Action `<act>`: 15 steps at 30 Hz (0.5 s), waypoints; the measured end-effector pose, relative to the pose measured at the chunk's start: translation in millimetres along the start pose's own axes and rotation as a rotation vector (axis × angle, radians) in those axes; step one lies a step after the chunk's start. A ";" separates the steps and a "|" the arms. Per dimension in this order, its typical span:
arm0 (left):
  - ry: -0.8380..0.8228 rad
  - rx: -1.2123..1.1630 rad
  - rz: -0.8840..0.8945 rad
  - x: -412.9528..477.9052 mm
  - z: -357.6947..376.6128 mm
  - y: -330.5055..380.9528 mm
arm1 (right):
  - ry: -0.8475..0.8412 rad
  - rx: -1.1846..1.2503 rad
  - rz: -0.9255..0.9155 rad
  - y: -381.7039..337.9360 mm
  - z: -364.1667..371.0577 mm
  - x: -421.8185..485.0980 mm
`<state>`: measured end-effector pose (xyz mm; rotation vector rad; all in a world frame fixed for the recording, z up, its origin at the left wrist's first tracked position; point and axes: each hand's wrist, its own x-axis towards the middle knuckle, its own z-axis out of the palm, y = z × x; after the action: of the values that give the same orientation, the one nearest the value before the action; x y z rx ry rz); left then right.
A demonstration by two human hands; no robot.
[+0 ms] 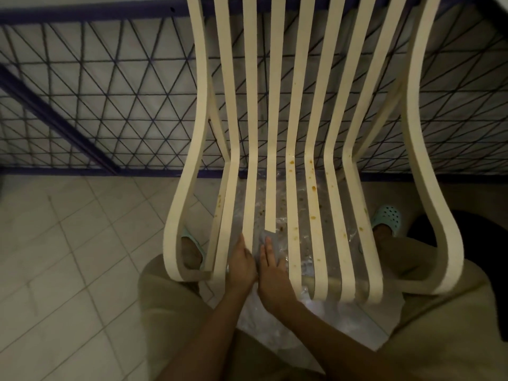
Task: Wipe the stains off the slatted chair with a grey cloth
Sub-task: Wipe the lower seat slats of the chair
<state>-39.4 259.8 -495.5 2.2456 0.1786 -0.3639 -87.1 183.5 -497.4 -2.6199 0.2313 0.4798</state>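
Note:
The cream slatted chair [316,133] stands in front of me, its slats running from the top of the view down to my lap. Brown stains [313,188] dot the slats right of centre. A grey cloth [270,239] lies over the middle slat near the seat's front. My right hand [273,273] presses flat on the cloth with straight fingers. Beside it, my left hand [242,264] rests on the neighbouring slat, fingers straight along it.
A dark metal grille [110,105] with a triangle pattern stands behind the chair. Pale floor tiles [68,257] lie to the left. Crinkled clear plastic [275,325] lies under the seat. My feet in pale blue clogs [387,217] stand either side.

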 end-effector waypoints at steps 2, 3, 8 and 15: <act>0.017 0.009 -0.040 -14.0 2.9 -13.6 | -0.019 0.022 -0.040 4.7 11.2 -19.0; 0.026 0.007 -0.054 -20.0 3.3 -18.6 | -0.034 0.049 -0.074 7.0 14.6 -26.9; 0.047 -0.020 -0.084 -37.4 -6.5 -19.2 | -0.099 0.069 -0.145 11.6 14.2 -47.9; -0.020 -0.008 -0.075 -46.0 -5.5 -23.4 | -0.341 0.253 -0.182 28.8 -26.9 -58.6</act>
<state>-87.7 278.8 -494.4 2.2306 0.2542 -0.4252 -140.4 150.2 -465.1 -2.2444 -0.0550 0.7669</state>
